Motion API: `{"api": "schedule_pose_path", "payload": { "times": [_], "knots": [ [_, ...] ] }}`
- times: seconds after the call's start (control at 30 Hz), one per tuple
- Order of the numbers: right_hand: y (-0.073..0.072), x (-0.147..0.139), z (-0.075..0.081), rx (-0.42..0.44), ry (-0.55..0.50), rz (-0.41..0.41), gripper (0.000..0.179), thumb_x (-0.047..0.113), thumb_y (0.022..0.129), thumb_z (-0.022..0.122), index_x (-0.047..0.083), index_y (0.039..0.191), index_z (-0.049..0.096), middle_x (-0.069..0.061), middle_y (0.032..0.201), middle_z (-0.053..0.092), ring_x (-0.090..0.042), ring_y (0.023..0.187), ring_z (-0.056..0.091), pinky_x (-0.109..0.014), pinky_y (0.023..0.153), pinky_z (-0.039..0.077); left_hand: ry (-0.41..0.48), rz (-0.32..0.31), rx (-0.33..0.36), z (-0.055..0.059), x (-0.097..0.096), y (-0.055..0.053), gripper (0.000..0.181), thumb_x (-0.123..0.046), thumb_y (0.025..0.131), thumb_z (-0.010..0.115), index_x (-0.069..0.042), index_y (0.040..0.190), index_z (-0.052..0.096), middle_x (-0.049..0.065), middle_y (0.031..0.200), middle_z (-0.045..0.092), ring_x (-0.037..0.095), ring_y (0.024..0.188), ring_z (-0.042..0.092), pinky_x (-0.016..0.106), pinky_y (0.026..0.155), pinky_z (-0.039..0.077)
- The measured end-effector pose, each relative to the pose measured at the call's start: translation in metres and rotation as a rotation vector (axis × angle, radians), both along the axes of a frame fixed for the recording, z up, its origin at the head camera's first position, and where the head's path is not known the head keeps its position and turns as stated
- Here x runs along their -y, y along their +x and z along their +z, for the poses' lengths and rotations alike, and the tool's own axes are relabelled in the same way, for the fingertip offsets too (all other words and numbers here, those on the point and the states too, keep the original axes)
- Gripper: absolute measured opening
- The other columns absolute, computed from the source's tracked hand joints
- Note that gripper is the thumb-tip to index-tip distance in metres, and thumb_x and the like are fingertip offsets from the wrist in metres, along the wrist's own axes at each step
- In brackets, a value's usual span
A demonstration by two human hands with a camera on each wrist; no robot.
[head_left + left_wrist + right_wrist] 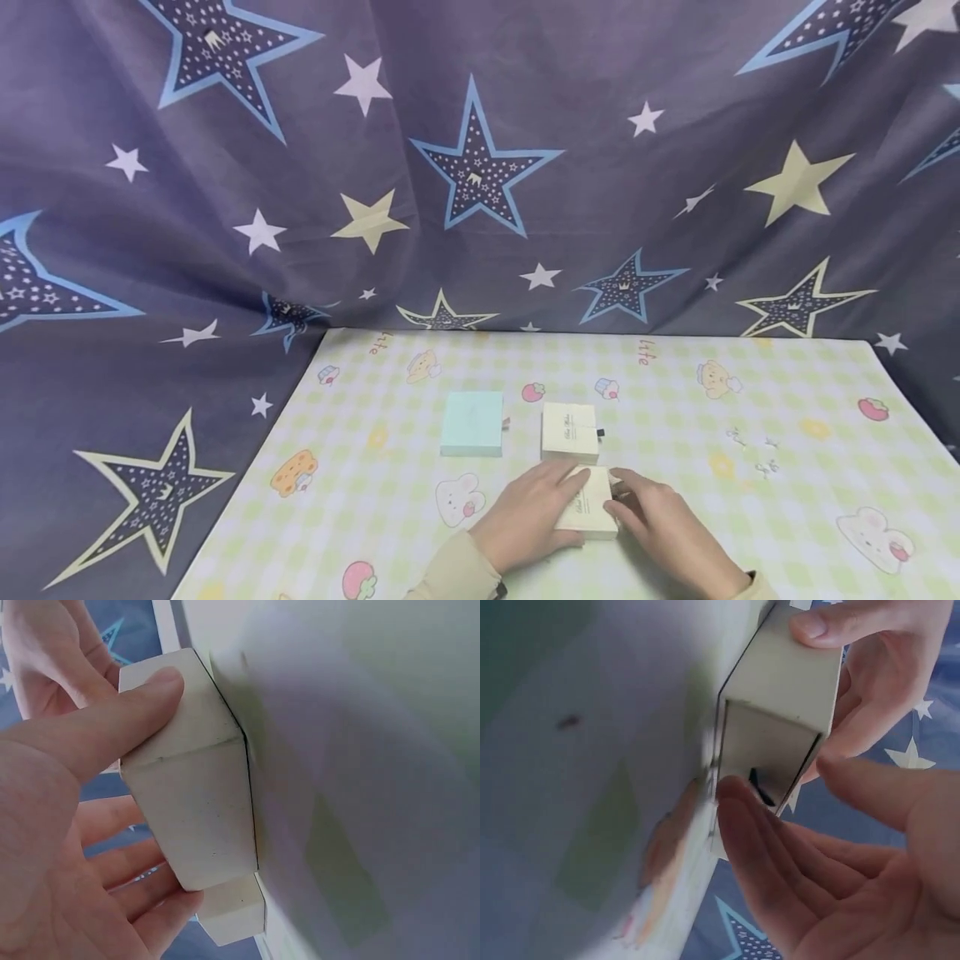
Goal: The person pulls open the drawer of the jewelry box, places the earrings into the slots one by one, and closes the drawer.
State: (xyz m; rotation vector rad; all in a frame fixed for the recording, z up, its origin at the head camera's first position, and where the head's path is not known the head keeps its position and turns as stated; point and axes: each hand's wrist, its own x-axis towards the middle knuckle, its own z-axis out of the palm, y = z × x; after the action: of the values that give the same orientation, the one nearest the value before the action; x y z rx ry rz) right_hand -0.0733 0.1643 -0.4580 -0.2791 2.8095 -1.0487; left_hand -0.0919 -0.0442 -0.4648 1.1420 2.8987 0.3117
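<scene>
A cream drawer box [596, 510] with dark lettering lies on the table. My left hand [525, 508] grips it from the left, with the thumb [161, 690] on its near side and fingertips along the far side. By the box's right end is my right hand [660, 517], fingers [739, 825] beside a small black pull tab [761, 787] on the drawer front. In the right wrist view, its thumb [855, 780] stands apart from those fingers, and the drawer sits inside its sleeve. Just beyond lies a second cream box [568, 429] with a black tab.
A light blue box [472, 423] with a pinkish tab lies to the left. Several tiny shiny pieces [767, 468] are scattered at the right. The table has a checked cover [337, 467] with cartoon prints; a star-patterned curtain [525, 200] hangs behind it.
</scene>
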Motion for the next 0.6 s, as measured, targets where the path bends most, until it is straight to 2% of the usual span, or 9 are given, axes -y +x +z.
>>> {"api": "schedule_pose_path", "payload": {
  "times": [0.13,0.2,0.33,0.5,0.6],
  "knots": [
    [-0.003,-0.006,-0.001,0.06,-0.042,-0.036,0.035,0.012,0.094,0.066,-0.004,0.124,0.06,-0.003,0.093,0.074,-0.016,0.083,0.071,-0.036,0.075,0.059,0.019,-0.003,-0.008,-0.002,0.002,0.0,0.079,-0.051,0.083,0.074,-0.014,0.148,0.047,0.006,0.151,0.046,0.022,0.138,0.046,0.034,0.113,0.039],
    [-0.005,-0.008,-0.002,0.09,-0.058,-0.029,0.032,0.013,0.094,0.065,-0.003,0.122,0.062,-0.002,0.089,0.074,-0.014,0.08,0.07,-0.035,0.073,0.059,0.026,-0.002,-0.005,-0.003,0.003,0.0,0.079,-0.05,0.083,0.074,-0.014,0.148,0.046,0.006,0.151,0.046,0.022,0.138,0.046,0.034,0.113,0.039],
    [-0.009,-0.014,-0.005,0.134,-0.13,0.056,0.033,0.019,0.097,0.062,-0.006,0.119,0.063,-0.002,0.088,0.075,-0.011,0.077,0.07,-0.033,0.072,0.059,0.033,0.003,-0.003,-0.005,0.004,0.0,0.079,-0.05,0.084,0.073,-0.014,0.148,0.046,0.006,0.152,0.045,0.021,0.139,0.045,0.034,0.113,0.04],
    [-0.016,-0.02,-0.012,0.161,-0.257,0.185,0.025,0.015,0.099,0.057,-0.004,0.112,0.067,-0.002,0.088,0.073,-0.01,0.072,0.069,-0.025,0.066,0.058,0.049,0.0,-0.016,-0.007,0.004,0.0,0.078,-0.05,0.084,0.073,-0.014,0.148,0.046,0.006,0.152,0.045,0.021,0.138,0.045,0.033,0.112,0.041],
    [-0.019,-0.022,-0.014,0.192,-0.326,0.213,0.024,0.015,0.099,0.058,-0.004,0.109,0.068,-0.003,0.086,0.072,-0.012,0.07,0.068,-0.025,0.063,0.058,0.056,0.003,-0.016,-0.009,0.004,0.0,0.078,-0.05,0.084,0.073,-0.014,0.148,0.046,0.006,0.152,0.045,0.021,0.138,0.045,0.033,0.111,0.042]
  ]
}}
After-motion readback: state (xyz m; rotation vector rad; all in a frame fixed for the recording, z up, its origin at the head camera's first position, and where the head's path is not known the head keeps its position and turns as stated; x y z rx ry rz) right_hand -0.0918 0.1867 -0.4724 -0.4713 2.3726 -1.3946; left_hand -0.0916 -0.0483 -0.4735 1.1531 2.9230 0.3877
